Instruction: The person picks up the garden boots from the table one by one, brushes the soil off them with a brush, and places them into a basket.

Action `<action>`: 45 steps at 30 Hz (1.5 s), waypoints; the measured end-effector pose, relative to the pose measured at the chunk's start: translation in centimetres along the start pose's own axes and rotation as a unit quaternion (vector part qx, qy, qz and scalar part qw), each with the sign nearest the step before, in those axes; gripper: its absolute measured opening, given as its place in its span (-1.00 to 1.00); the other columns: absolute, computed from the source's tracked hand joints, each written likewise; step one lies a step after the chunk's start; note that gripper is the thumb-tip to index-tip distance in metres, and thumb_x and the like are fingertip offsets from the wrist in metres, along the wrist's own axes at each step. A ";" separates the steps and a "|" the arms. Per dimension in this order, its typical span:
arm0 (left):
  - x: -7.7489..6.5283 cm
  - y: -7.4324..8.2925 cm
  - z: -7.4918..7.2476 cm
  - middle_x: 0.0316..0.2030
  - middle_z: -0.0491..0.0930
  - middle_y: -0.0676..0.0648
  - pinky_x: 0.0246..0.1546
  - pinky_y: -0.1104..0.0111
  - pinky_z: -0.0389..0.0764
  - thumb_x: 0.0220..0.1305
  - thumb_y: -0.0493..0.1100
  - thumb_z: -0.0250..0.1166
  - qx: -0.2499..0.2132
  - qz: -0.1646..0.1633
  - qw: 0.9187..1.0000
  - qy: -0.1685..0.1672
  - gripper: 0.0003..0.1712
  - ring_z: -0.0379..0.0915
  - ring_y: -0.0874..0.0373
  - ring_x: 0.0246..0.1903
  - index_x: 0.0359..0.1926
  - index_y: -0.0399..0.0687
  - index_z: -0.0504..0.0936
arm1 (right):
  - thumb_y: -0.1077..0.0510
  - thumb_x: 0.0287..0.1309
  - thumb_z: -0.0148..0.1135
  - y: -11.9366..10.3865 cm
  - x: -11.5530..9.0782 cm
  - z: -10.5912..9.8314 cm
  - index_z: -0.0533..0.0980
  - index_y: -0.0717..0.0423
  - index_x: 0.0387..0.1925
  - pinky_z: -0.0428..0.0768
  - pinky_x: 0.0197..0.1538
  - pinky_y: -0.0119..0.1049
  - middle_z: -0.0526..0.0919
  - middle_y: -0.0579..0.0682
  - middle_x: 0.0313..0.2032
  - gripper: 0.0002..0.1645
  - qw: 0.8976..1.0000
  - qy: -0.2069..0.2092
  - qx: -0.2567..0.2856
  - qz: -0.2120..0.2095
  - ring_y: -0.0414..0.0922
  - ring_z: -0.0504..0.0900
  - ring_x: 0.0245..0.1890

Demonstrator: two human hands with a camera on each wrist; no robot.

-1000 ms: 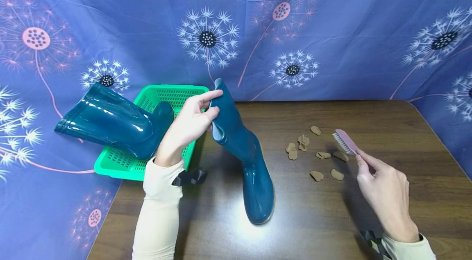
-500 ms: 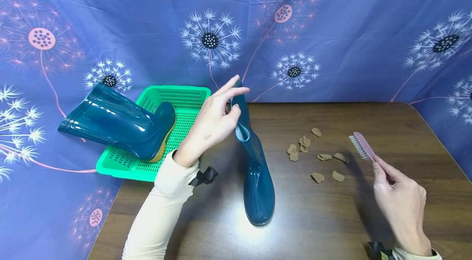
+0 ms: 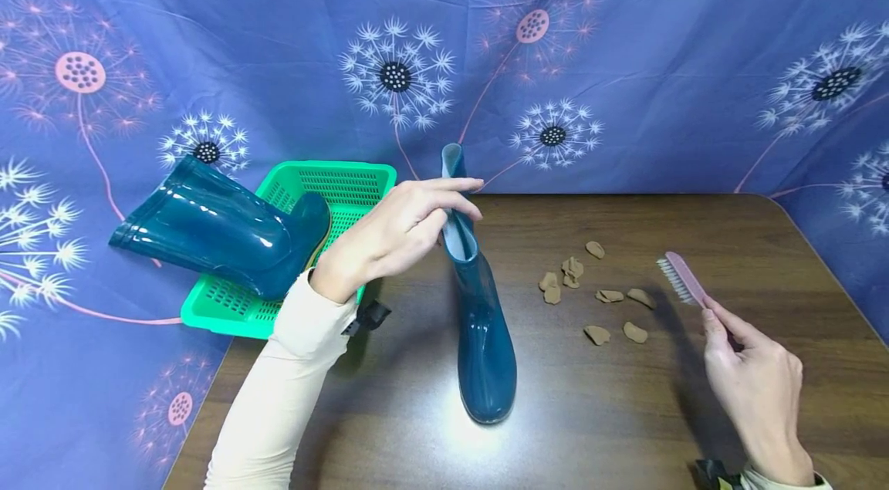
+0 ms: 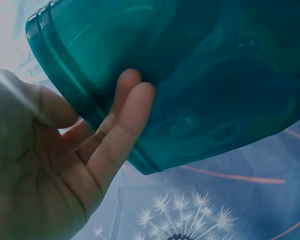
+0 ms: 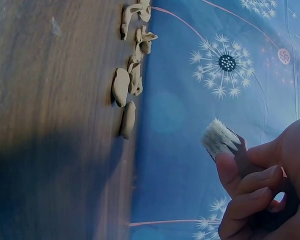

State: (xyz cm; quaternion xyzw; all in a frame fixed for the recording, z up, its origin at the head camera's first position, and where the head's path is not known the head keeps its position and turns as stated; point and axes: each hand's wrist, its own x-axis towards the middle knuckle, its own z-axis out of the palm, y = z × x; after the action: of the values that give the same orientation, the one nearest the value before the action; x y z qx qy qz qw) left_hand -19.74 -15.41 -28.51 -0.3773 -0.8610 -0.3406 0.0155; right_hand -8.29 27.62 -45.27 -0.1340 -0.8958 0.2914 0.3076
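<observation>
A glossy dark-teal rubber boot (image 3: 486, 351) stands upright on the table, toe towards me. My left hand (image 3: 392, 235) is at the top of its shaft, thumb by the left rim and fingers across the opening. In the left wrist view two fingers (image 4: 122, 117) lie straight along the shaft's outer side; the thumb's contact is partly hidden. Off to the right, my right hand (image 3: 757, 378) pinches the handle of a pink brush (image 3: 686, 276) with white bristles. The brush is raised above the table, touching nothing else.
A second teal boot (image 3: 208, 228) lies tilted in a green perforated basket (image 3: 333, 163) at the left, its shaft over the side. Several brown clay-like pieces (image 3: 596, 334) are scattered on the wooden table (image 3: 556, 413). A blue dandelion-patterned cloth (image 3: 625, 50) hangs behind.
The boot's shaft has swung right and become more upright, its opening now showing more. My left hand moved right with it, then slightly lower. The right hand shifted right with the brush.
</observation>
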 end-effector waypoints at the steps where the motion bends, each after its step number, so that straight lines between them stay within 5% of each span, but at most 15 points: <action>1: 0.0 -0.1 -0.2 0.49 0.49 0.04 -0.15 0.26 0.40 0.45 -0.29 -0.16 0.000 0.003 1.000 -0.003 -0.42 0.55 0.16 -0.16 0.15 -0.03 0.78 | 0.08 0.38 0.29 0.0 0.0 0.0 0.79 0.08 0.05 0.28 -0.41 -0.15 0.34 -1.07 -0.43 -0.67 1.000 -0.001 -0.001 -0.003 0.54 0.68 -0.21; 4: -0.1 -0.5 -0.7 0.49 0.50 -0.01 -0.31 0.25 0.32 0.45 -0.32 -0.16 0.004 0.008 1.000 -0.004 -0.40 0.49 0.16 -0.39 0.18 -0.04 0.77 | 0.10 0.38 0.29 -0.2 -0.1 0.0 0.78 0.12 0.05 0.28 -0.42 -0.16 0.82 -0.47 -0.39 -0.67 1.000 -0.001 -0.004 -0.013 0.53 0.69 -0.24; 7: 0.0 -1.0 -1.1 0.48 0.50 0.00 -0.33 0.25 0.35 0.45 -0.33 -0.18 0.007 -0.001 1.000 -0.002 -0.38 0.34 0.16 -0.53 0.22 -0.03 0.75 | 0.13 0.38 0.28 -0.4 -0.1 0.1 0.78 0.15 0.05 0.27 -0.42 -0.15 0.79 0.32 -0.26 -0.67 1.000 -0.003 -0.007 -0.024 0.54 0.68 -0.28; 13: 0.1 -1.4 -1.9 0.46 0.52 0.10 -0.29 0.26 0.47 0.41 -0.32 -0.11 0.025 -0.045 0.999 -0.016 -0.38 0.51 0.20 -0.44 0.27 0.06 0.72 | 0.13 0.37 0.29 -0.5 -0.1 0.3 0.78 0.13 0.05 0.27 -0.42 -0.16 0.80 0.30 -0.31 -0.68 1.000 -0.005 -0.003 -0.029 0.52 0.69 -0.32; 17: 0.3 -1.1 -2.0 0.39 0.59 0.16 -0.48 0.28 0.35 0.35 -0.26 0.07 0.096 -0.050 0.994 -0.021 -0.46 0.31 0.16 -0.66 0.23 0.16 0.76 | 0.12 0.37 0.28 -0.5 -0.1 0.3 0.79 0.11 0.05 0.27 -0.45 -0.23 0.81 0.26 -0.33 -0.67 1.000 -0.008 -0.006 -0.027 0.39 0.72 -0.40; 23: 1.1 -0.9 -1.3 0.15 0.77 0.14 -0.62 0.34 0.29 0.44 -0.29 0.20 0.199 0.024 0.980 0.013 -0.60 0.49 0.20 -0.57 0.07 0.16 0.85 | 0.12 0.35 0.31 -0.4 -0.2 0.3 0.80 0.07 0.03 0.28 -0.46 -0.25 0.82 0.23 -0.34 -0.69 1.000 -0.009 -0.009 -0.021 0.14 0.67 -0.56; 29: 1.1 -0.9 -0.8 -0.12 0.85 0.14 -0.67 0.34 0.37 0.46 -0.18 0.39 0.284 0.103 0.951 0.064 -0.82 0.65 0.18 -0.52 -0.03 0.13 0.87 | 0.11 0.39 0.28 -0.4 -0.4 0.2 0.78 0.08 0.07 0.33 -0.37 -0.03 0.80 0.30 -0.28 -0.67 1.000 -0.015 -0.003 -0.010 0.54 0.69 -0.24; 33: 0.5 -0.6 -0.9 -0.28 0.84 0.11 -0.64 0.33 0.43 0.44 -0.11 0.42 0.322 0.108 0.937 0.080 -0.87 0.64 0.15 -0.51 -0.09 0.12 0.87 | 0.09 0.41 0.26 -0.4 -0.5 0.1 0.78 0.08 0.09 0.34 -0.25 0.18 0.80 0.31 -0.21 -0.65 1.000 -0.019 -0.006 0.001 0.58 0.66 -0.12; 38: -0.2 0.6 -1.1 -0.42 0.79 0.11 -0.59 0.27 0.47 0.43 -0.09 0.38 0.352 0.089 0.928 0.087 -0.87 0.57 0.10 -0.46 -0.19 0.13 0.87 | 0.09 0.41 0.25 -0.3 -0.5 0.1 0.78 0.07 0.09 0.33 -0.25 0.20 0.80 0.31 -0.22 -0.65 1.000 -0.019 -0.004 0.003 0.58 0.66 -0.14; 42: -0.5 1.9 -0.9 -0.52 0.75 0.08 -0.66 0.25 0.37 0.37 -0.11 0.38 0.361 0.084 0.923 0.102 -0.87 0.47 0.08 -0.52 -0.23 0.13 0.87 | 0.10 0.41 0.26 -0.2 -0.6 0.2 0.78 0.08 0.08 0.32 -0.30 0.19 0.79 0.32 -0.21 -0.66 1.000 -0.019 -0.003 -0.002 0.60 0.66 -0.16; 45: -0.7 2.9 -0.6 -0.62 0.59 0.01 -0.71 0.26 0.30 0.35 -0.17 0.35 0.355 0.084 0.924 0.118 -0.80 0.39 0.08 -0.59 -0.08 0.13 0.84 | 0.10 0.40 0.27 -0.2 -0.6 0.3 0.78 0.08 0.08 0.33 -0.31 0.18 0.79 0.31 -0.20 -0.66 1.000 -0.018 -0.002 -0.004 0.59 0.66 -0.17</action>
State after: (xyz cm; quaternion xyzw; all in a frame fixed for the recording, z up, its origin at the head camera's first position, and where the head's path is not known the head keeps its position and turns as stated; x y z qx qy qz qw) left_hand -17.48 -14.79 -26.59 -0.3749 -0.8827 -0.0526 0.2785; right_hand -7.97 27.10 -45.63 -0.1261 -0.9025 0.2906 0.2918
